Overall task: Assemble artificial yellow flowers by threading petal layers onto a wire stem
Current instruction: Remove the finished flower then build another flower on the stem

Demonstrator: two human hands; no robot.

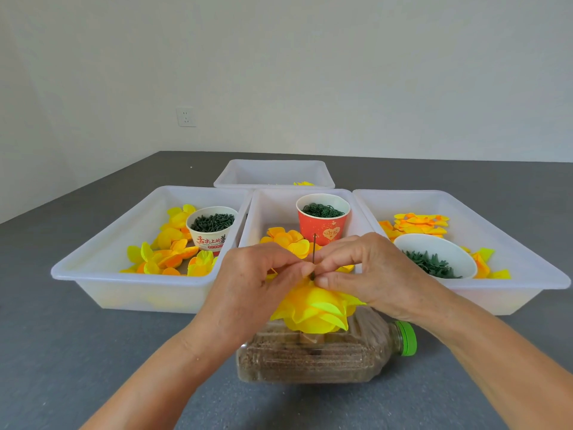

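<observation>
Several yellow petal layers (313,308) are already stacked on the wire stem (314,254), which is held upright in a sand-filled plastic bottle (316,352) lying on its side on the grey tabletop (93,352), just in front of the trays. The stem's dark tip is seen rising above the fingers, so the flower is judged to be partly built rather than finished. The left hand (257,283) is pinched with curled fingers at the stem just above the petals, and the right hand (366,268) is pinched against it from the other side; both grips are closed on the stem or on a small piece being pressed down it, though what lies between the fingertips cannot be made out. Plenty of stock is left: loose orange-yellow petals are seen in the left tray (102,243), in the middle tray (266,209) and in the right tray (511,243), and green fittings are held in the white paper cup (210,234), the red cup (322,225) and the white bowl (434,246). Only a scrap of yellow is visible in the far tray (273,172), so few finished flowers, if any, appear to have been set aside, and most of the work is judged to remain
</observation>
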